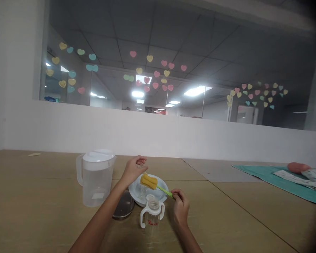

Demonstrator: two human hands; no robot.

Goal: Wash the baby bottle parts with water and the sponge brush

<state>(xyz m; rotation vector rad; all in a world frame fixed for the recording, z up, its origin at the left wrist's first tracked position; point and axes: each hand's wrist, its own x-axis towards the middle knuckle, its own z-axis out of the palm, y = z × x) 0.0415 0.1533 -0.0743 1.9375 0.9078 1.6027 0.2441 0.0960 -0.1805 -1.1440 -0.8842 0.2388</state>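
A bottle brush (149,181) with a yellow sponge head and a green handle is held over a white bowl (162,182). My right hand (181,207) is closed round the end of its handle. Above the bowl's left rim, my left hand (135,170) is raised near the sponge, with thumb and fingers apart and nothing visible in them. A clear object, partly hidden by the sponge, lies in the bowl. In front of the bowl stands an uncapped clear baby bottle (152,218) with white side handles and red lettering.
Left of the bowl is a dark round dish (123,205), partly behind my left forearm. A lidded translucent pitcher (97,179) stands farther left. A green cloth (263,175) with a pinkish item (298,168) lies at the right. A white wall and window rise behind the table.
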